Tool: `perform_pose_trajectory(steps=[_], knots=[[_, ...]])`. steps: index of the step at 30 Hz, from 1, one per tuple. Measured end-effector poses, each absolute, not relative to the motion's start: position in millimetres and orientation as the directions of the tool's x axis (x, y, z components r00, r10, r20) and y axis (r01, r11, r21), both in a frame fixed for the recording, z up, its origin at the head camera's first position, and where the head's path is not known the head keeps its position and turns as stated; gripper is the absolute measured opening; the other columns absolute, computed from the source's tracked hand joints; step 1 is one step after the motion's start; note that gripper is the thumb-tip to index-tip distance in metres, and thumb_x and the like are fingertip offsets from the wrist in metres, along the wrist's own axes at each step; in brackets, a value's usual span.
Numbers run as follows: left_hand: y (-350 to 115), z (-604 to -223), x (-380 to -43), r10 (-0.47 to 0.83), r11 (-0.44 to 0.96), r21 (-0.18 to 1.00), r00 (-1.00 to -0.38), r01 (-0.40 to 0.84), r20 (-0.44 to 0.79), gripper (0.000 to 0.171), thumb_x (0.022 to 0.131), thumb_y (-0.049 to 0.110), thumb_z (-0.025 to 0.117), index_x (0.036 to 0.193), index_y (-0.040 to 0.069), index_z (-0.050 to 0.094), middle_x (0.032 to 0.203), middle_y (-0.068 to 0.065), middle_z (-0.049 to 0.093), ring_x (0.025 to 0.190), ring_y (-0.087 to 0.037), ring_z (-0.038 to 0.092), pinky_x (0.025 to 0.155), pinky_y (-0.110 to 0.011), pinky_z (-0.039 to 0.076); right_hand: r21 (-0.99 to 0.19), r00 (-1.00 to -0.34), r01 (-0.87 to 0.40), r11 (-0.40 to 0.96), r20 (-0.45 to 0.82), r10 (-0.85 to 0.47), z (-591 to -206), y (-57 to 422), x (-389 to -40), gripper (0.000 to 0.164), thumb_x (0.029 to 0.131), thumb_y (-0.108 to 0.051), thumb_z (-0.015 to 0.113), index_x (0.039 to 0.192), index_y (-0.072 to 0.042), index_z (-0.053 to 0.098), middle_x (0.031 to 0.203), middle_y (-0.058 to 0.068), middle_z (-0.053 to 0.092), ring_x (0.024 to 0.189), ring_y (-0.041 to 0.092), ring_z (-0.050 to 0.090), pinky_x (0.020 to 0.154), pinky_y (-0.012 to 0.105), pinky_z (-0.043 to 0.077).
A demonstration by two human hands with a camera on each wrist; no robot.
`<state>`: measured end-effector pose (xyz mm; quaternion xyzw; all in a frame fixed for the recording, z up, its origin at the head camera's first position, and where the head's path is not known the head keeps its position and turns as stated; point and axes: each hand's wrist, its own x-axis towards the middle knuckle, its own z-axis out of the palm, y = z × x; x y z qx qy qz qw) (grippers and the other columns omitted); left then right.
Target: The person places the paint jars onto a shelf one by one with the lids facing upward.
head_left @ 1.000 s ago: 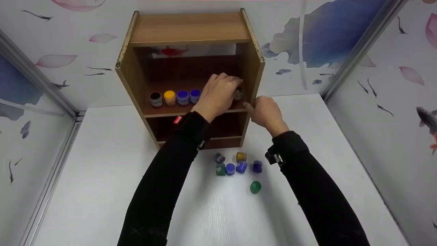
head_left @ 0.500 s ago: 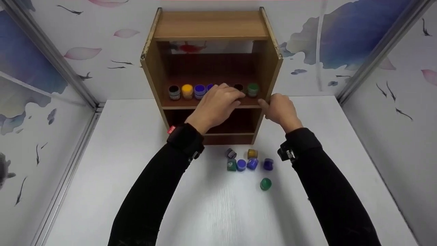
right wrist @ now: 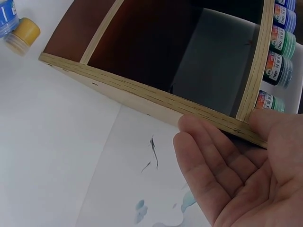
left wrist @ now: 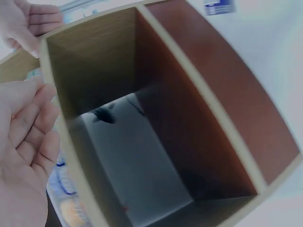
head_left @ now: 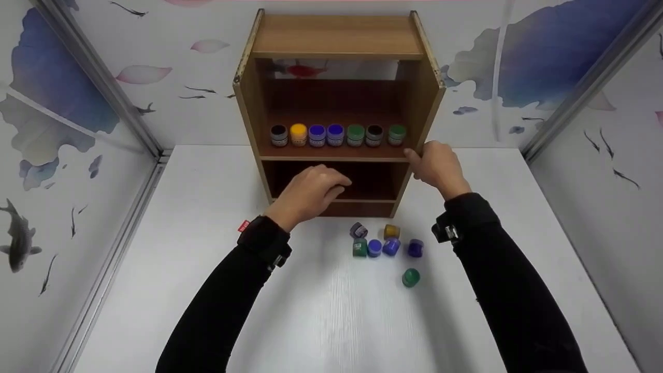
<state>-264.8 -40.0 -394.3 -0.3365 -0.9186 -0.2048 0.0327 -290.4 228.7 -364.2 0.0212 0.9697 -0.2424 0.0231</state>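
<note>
Currently, on a dial centred in the head view with twelve toward the back wall: one wooden cabinet (head_left: 336,36), at twelve, standing upright on a white table (head_left: 321,321). Upper shelf (head_left: 331,158), bearing seven lidded jars in one upright row, listed from its nine o'clock end to its three o'clock end: first black-lidded jar (head_left: 278,136), yellow-lidded jar (head_left: 298,135), first blue-lidded jar (head_left: 317,136), second blue-lidded jar (head_left: 335,135), first green-lidded jar (head_left: 355,135), second black-lidded jar (head_left: 374,136), second green-lidded jar (head_left: 397,135). Loose stock: seven further jars on the table, between four and five; on that group's own dial, dark jar (head_left: 358,230) at ten, gold jar (head_left: 392,231) at one, dark blue jar (head_left: 415,248) at three, green jar (head_left: 359,247) at nine, light blue jar (head_left: 374,248) and violet jar (head_left: 391,246) about the middle, stray green jar (head_left: 411,277) at five. Some lie tipped; the posture of others is uncertain. Left hand (head_left: 305,192), just off centre toward nine, before the lower compartment: fingers loosely bent, nothing seen in its grasp. Right hand (head_left: 439,167), near three: thumb on the front edge of the cabinet's side, fingers along the outer face, gripping it, apparently as a brace. Progress, by judgement: seven jars shelved and evenly lined, seven outstanding; shelving about half done, the upper row seemingly full from side to side.
</note>
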Motion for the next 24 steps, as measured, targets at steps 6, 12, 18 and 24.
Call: perform_pose_trajectory(steps=[6, 12, 18, 24], knots=[[-55, -415, -262, 0.563, 0.724, 0.388, -0.814, 0.570, 0.145, 0.023, 0.098, 0.019, 0.059, 0.118, 0.016, 0.071, 0.115, 0.000, 0.072, 0.108, -0.018, 0.064, 0.100, -0.033, 0.049, -0.463, -0.999, 0.039, 0.886, -0.044, 0.022, -366, 229, -292, 0.050, 0.101, -0.037, 0.046, 0.097, 0.008, 0.067, 0.081, 0.020, 0.073, 0.078, 0.033, 0.070, 0.064, 0.038, 0.049], [-77, -435, -261, 0.500, 0.746, 0.466, -0.863, 0.475, 0.079, 0.021, 0.098, 0.017, 0.059, 0.115, 0.012, 0.071, 0.113, -0.003, 0.072, 0.107, -0.019, 0.066, 0.097, -0.034, 0.052, -0.467, -0.998, 0.051, 0.883, -0.046, 0.033, -365, 231, -292, 0.049, 0.101, -0.037, 0.046, 0.095, 0.007, 0.068, 0.079, 0.019, 0.072, 0.076, 0.031, 0.069, 0.064, 0.038, 0.048], [-107, -441, -263, 0.397, 0.794, 0.508, -0.917, 0.334, -0.018, 0.023, 0.097, 0.017, 0.059, 0.114, 0.007, 0.071, 0.114, -0.009, 0.072, 0.107, -0.024, 0.067, 0.094, -0.040, 0.052, -0.465, -0.999, 0.042, 0.884, -0.037, 0.028, -365, 232, -291, 0.050, 0.101, -0.037, 0.046, 0.090, 0.006, 0.069, 0.076, 0.018, 0.072, 0.075, 0.032, 0.069, 0.066, 0.041, 0.049], [-138, -430, -265, 0.173, 0.858, 0.496, -0.984, 0.129, -0.043, 0.027, 0.097, 0.020, 0.056, 0.111, 0.002, 0.071, 0.109, -0.014, 0.072, 0.098, -0.031, 0.068, 0.084, -0.045, 0.054, -0.467, -0.999, 0.036, 0.884, -0.035, 0.022, -365, 232, -291, 0.050, 0.101, -0.038, 0.046, 0.091, 0.006, 0.069, 0.076, 0.018, 0.073, 0.076, 0.033, 0.069, 0.069, 0.044, 0.050]])
